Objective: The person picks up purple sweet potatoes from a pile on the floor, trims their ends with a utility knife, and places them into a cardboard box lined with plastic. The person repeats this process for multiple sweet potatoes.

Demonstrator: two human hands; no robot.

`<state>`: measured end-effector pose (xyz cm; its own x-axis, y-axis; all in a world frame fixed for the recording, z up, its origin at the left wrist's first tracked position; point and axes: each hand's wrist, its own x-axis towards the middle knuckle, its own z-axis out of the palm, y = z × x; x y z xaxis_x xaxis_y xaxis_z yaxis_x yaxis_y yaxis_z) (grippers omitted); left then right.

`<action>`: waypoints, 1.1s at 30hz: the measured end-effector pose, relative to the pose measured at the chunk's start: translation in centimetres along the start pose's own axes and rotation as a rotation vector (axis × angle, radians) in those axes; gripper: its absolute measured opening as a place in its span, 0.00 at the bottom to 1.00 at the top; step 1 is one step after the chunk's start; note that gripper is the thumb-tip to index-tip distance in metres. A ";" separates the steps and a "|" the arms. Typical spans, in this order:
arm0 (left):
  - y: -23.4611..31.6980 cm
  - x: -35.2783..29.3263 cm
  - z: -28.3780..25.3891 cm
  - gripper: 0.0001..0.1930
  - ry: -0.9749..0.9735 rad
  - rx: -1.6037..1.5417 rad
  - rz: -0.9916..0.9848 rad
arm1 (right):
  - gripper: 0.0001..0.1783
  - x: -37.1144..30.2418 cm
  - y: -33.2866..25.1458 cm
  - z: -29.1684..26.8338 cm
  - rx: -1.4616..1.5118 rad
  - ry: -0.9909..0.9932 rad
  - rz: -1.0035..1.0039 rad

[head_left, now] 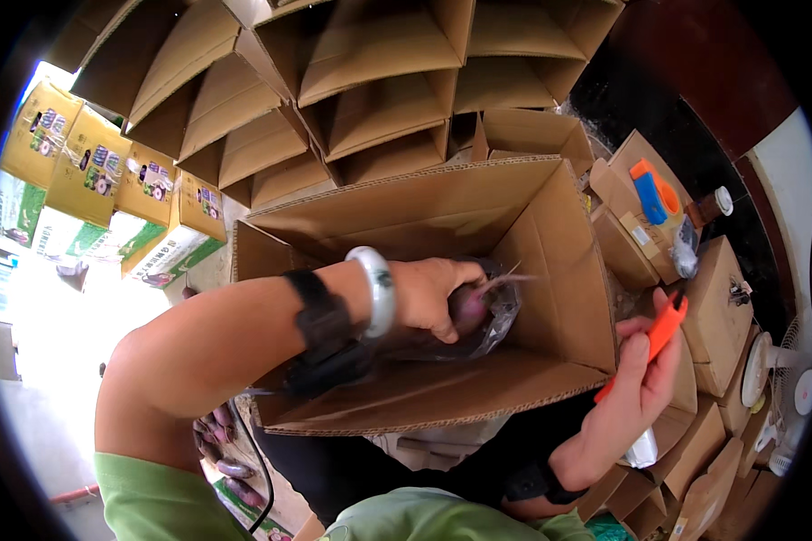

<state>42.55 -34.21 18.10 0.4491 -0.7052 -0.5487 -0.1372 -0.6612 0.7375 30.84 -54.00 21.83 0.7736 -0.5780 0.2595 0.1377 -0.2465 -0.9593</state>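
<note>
An open brown cardboard box (pixel 550 270) lies in front of me with its flaps spread. My left hand (pixel 429 296) reaches inside it and grips a purple sweet potato (pixel 469 309) wrapped in clear plastic film. A pale bangle and a black strap sit on that wrist. My right hand (pixel 641 383) is outside the box's right wall, closed around an orange tape dispenser (pixel 660 335).
Stacks of empty open cardboard boxes (pixel 370 81) fill the back. Yellow and green printed cartons (pixel 90 180) stand at the left. Small boxes with an orange and blue tool (pixel 651 191) sit at the right, with a white fan (pixel 776 379). More purple sweet potatoes (pixel 221 442) lie low left.
</note>
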 end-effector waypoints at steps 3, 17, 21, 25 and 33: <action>-3.2 3.7 1.1 0.33 -0.108 0.209 -0.063 | 0.25 0.0 0.2 -0.1 0.047 -0.002 0.036; -16.6 8.0 8.4 0.30 -0.139 0.576 -0.512 | 0.28 0.2 1.0 -0.8 0.044 -0.085 -0.058; -12.4 6.0 5.1 0.18 -0.340 0.685 -0.511 | 0.26 0.1 1.4 -0.5 0.025 -0.066 -0.054; -8.0 7.6 1.0 0.22 -0.590 0.401 -0.455 | 0.24 0.0 0.8 0.0 0.040 -0.020 -0.001; 7.1 -12.3 -7.5 0.30 0.385 0.471 0.093 | 0.22 0.1 1.0 -0.9 -0.089 0.030 -0.030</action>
<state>42.68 -28.33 33.04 0.6911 -0.6803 -0.2440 -0.5268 -0.7053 0.4743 30.55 -54.99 21.04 0.7509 -0.5920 0.2926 0.1042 -0.3313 -0.9377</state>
